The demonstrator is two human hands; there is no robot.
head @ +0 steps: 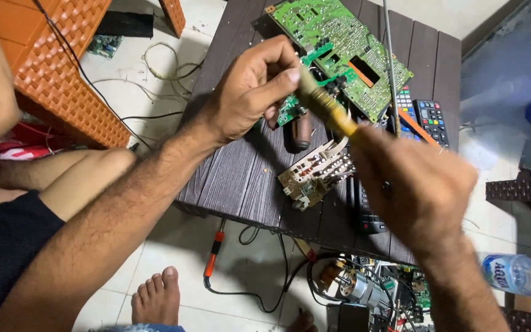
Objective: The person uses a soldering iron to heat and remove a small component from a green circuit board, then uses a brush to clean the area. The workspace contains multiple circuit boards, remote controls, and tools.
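Over the dark slatted wooden table [241, 178], the right hand [419, 187] is gripping a yellow-handled soldering iron [327, 109], fingers clamped, while the left hand [250, 92] is pinching its far end, steadying it above the green circuit board [339, 43].

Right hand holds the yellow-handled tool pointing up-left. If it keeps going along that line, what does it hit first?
Most likely the left hand: the yellow-handled tool in the right hand already ends at its fingertips. Just beyond lies the green circuit board on the dark slatted table. Depth is unclear from this one view.
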